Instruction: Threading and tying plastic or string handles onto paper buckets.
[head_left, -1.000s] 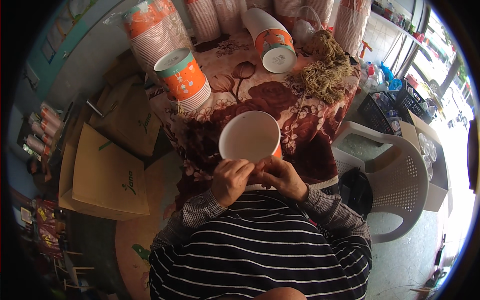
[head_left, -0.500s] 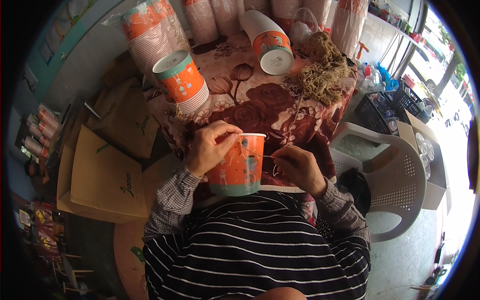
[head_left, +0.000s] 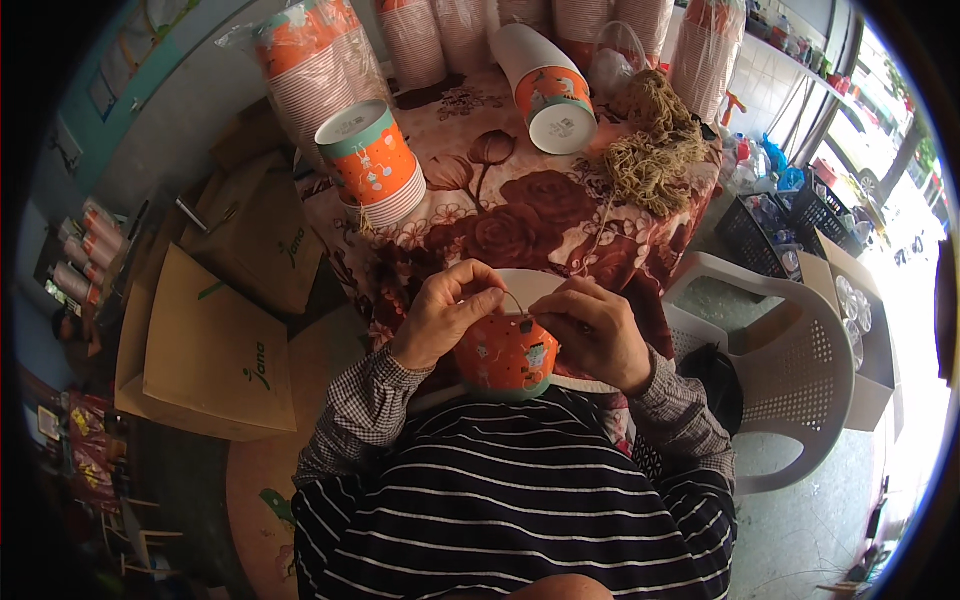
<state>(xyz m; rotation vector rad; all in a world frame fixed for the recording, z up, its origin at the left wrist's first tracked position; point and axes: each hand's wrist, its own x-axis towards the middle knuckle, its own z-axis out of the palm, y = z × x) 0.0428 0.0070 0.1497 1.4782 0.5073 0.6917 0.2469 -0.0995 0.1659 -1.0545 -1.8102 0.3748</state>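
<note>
An orange paper bucket (head_left: 505, 358) with a green base rests against my lap at the table's near edge, tilted so its white inside shows. At its rim, a thin string (head_left: 517, 300) bows up in a short arc between my hands. My left hand (head_left: 450, 312) pinches one end of it at the bucket's left side. On the right side, my right hand (head_left: 600, 328) is closed on the string, its fingertips close to the bucket wall. A small dark mark or piece shows on the wall under the string; I cannot make out which.
Upside-down stacked buckets (head_left: 372, 165) stand left on the flowered tablecloth (head_left: 480, 225). Another stack (head_left: 555, 95) lies at the back beside a heap of tan twine (head_left: 655, 150). Wrapped stacks line the far edge. Cardboard boxes (head_left: 215, 345) stand left, a plastic chair (head_left: 775, 375) right.
The bucket has tipped so its opening and inside now show. My right hand has come closer to the left, and the string between them has gone from a stretched line to an arc.
</note>
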